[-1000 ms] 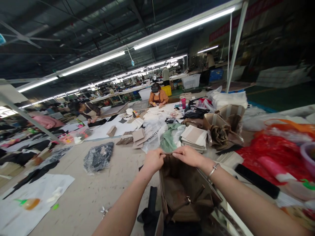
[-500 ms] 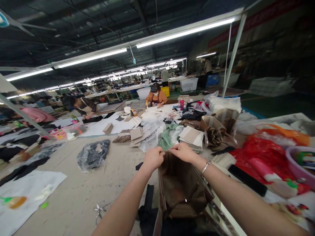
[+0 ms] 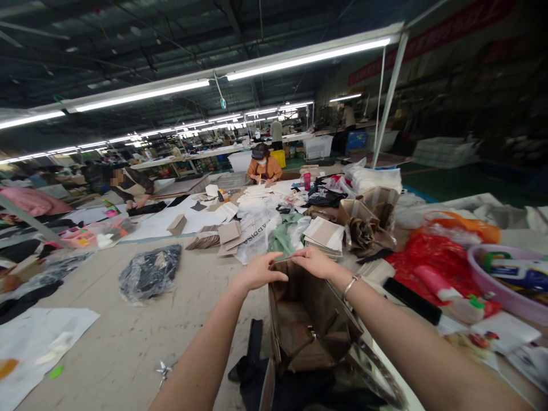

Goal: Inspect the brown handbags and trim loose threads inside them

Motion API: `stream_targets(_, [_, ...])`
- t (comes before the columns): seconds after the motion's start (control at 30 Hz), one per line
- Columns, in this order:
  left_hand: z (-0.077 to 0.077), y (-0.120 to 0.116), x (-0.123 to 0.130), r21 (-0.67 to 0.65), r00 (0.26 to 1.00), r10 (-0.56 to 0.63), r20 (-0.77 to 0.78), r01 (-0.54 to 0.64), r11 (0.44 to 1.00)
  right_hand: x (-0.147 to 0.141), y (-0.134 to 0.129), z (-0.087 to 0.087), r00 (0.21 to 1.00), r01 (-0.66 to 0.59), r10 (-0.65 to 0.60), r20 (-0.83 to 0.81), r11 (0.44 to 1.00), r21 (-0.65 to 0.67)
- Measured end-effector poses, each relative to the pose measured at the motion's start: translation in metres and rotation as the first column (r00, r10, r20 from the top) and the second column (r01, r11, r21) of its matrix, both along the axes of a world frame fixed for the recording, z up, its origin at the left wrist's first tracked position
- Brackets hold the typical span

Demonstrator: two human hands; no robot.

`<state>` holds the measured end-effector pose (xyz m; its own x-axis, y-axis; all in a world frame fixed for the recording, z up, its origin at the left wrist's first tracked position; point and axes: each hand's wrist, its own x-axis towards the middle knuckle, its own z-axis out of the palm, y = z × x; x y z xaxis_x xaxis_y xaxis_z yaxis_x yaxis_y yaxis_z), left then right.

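A brown handbag (image 3: 299, 319) stands with its mouth towards me, and its folded inside shows. At its far rim, my right hand (image 3: 314, 261) pinches the edge between thumb and fingers; a bracelet circles that wrist. My left hand (image 3: 259, 273) is at the far left corner of the rim, thumb and fingers apart. Whether its fingertips touch the edge is hard to see. Black fabric (image 3: 252, 377) lies beneath and left of the bag.
Small metal snips (image 3: 163, 371) and a plastic-wrapped dark bundle (image 3: 150, 273) lie at left. A black phone (image 3: 411, 301), red plastic bag (image 3: 422, 257) and purple basin (image 3: 514, 299) are at right. Stacked panels (image 3: 324, 235) lie beyond the bag. A co-worker (image 3: 265, 164) sits across the table.
My left hand has loosened from a closed pinch on the bag's rim, its thumb and fingers now spread. The right hand still pinches the rim. The whole view has shifted slightly.
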<state>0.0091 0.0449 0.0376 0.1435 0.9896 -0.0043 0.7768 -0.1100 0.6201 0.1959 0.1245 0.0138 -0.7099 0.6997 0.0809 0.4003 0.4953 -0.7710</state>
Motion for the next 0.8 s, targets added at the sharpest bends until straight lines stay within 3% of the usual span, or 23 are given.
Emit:
stream_targets(0.2, [-0.006,0.010,0.018,0.137,0.997,0.035,-0.065,-0.025,0.990,0.000,0.000,0.000,1.000,-0.007,0.007,-0.020,1.000,0.020])
stream_targets(0.33, [-0.012,0.017,0.028,0.174,0.992,0.073,-0.106,-0.053,0.983,0.004,0.007,-0.009,1.000,-0.019,0.020,-0.004,0.988,0.151])
stream_targets(0.4, [-0.012,0.016,0.029,0.188,0.986,0.076,-0.150,-0.047,0.981,0.008,0.009,-0.008,0.999,0.012,-0.020,0.038,0.977,0.214])
stream_targets(0.47, [-0.010,0.014,0.028,0.196,0.976,0.086,-0.200,-0.046,0.980,0.014,0.005,-0.003,0.988,0.124,-0.143,0.063,0.964,0.234])
stream_targets(0.57, [-0.010,0.013,0.028,0.193,0.956,0.142,-0.257,-0.093,0.977,0.029,-0.020,0.011,0.935,0.329,-0.354,0.022,0.888,0.322])
stream_targets(0.63, [-0.012,0.017,0.030,0.199,0.932,0.223,-0.286,-0.170,0.965,0.037,-0.048,0.019,0.921,0.377,-0.386,-0.058,0.842,0.387])
stream_targets(0.7, [-0.014,0.023,0.032,0.203,0.906,0.297,-0.302,-0.243,0.949,0.040,-0.079,0.021,0.949,0.314,-0.301,-0.094,0.878,0.361])
stream_targets(0.8, [-0.014,0.032,0.033,0.177,0.904,0.321,-0.283,-0.280,0.944,0.031,-0.108,0.014,0.985,0.149,-0.168,0.048,0.952,0.266])
